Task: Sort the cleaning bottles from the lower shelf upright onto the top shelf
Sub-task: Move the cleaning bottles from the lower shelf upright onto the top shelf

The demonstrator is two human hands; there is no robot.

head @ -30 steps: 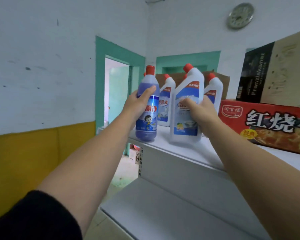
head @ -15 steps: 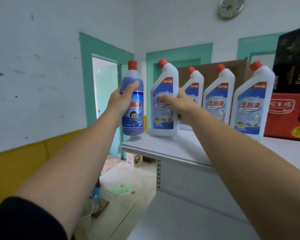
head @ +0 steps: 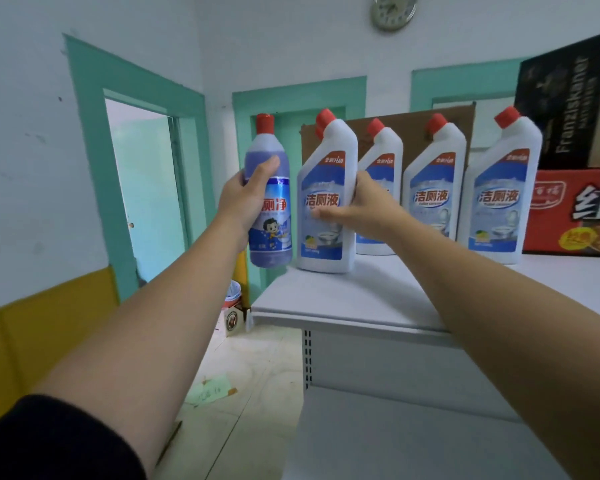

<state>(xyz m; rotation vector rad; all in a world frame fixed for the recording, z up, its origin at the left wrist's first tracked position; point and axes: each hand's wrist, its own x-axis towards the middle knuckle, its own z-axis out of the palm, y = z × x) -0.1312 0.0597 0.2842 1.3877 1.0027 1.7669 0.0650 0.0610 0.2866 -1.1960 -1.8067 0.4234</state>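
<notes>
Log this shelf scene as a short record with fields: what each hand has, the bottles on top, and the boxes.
left grip: holds purple bottle upright at left end of top shelf
right grip: curled round white bottle standing on top shelf
also on top shelf: three other white bottles, upright, to the right
boxes: red carton at right, dark carton on it
wall: round clock

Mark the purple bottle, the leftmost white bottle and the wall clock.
purple bottle [head: 275, 225]: head view, on its blue label.
leftmost white bottle [head: 323, 181]: head view, on its upper label.
wall clock [head: 394, 10]: head view, on the dial.
</notes>
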